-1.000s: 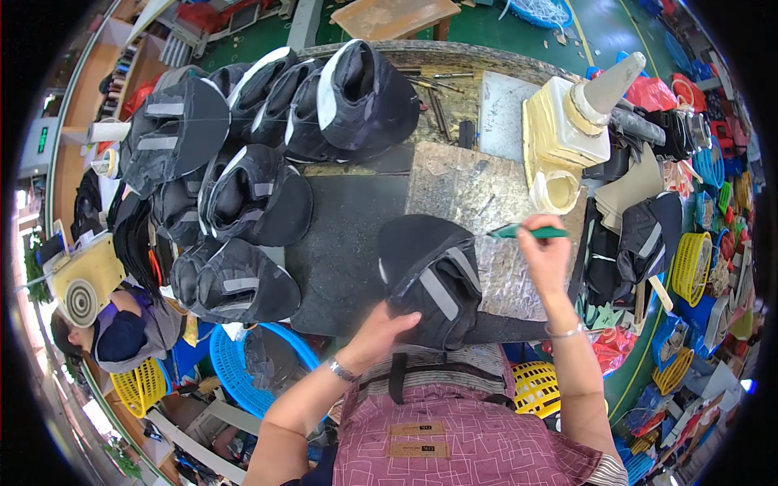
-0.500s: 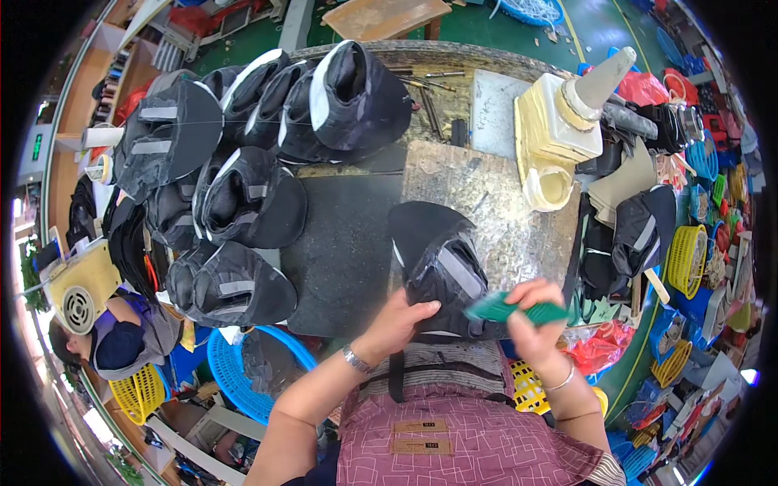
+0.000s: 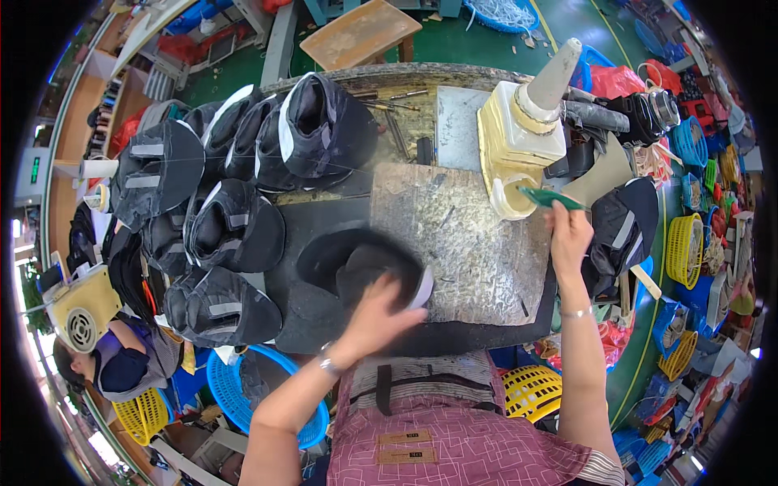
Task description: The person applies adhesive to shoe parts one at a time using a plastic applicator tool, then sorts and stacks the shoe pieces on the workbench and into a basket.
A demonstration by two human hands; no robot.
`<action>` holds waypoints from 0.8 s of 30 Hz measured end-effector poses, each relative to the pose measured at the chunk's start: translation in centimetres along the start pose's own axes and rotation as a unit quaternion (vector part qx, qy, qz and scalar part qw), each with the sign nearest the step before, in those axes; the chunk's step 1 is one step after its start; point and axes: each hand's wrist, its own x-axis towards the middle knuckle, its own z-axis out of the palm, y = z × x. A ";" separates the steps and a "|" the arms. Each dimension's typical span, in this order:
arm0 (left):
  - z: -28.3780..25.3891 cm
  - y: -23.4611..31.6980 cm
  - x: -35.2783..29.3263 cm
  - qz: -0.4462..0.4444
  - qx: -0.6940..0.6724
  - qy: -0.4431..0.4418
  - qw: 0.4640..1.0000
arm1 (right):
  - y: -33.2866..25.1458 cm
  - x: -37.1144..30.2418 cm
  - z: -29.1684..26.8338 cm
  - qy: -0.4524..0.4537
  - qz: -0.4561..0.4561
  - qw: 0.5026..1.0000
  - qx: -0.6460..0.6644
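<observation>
My right hand point(image 3: 571, 235) is closed on a flat green spreader point(image 3: 551, 198). The spreader's tip is at the mouth of the small cup point(image 3: 515, 200) on the front of a glue-crusted white container point(image 3: 523, 134) with a tall grey cone top. Fingers stretched out, my left hand point(image 3: 374, 317) lies over a black shoe upper point(image 3: 348, 255); both are partly blurred. The upper rests on the dark mat point(image 3: 312, 223), a pale strip along its right edge. Whether my left fingertips press on it is hard to see.
Several black shoe uppers point(image 3: 235, 223) are stacked at the left of the bench. A worn board point(image 3: 454, 235) covers its middle. Pens and thin tools point(image 3: 395, 121) lie at the back. Another upper point(image 3: 622, 231) sits at the right edge. Blue basket point(image 3: 235, 389) stands below left.
My right hand has carried the spreader up and away to the cup. The upper has shifted left and turned over or around, and my left hand's fingers are now stretched over it.
</observation>
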 end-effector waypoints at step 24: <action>2.6 3.0 4.5 -0.122 -0.790 0.026 0.600 | -3.3 -8.6 3.4 -0.186 -0.021 0.955 0.231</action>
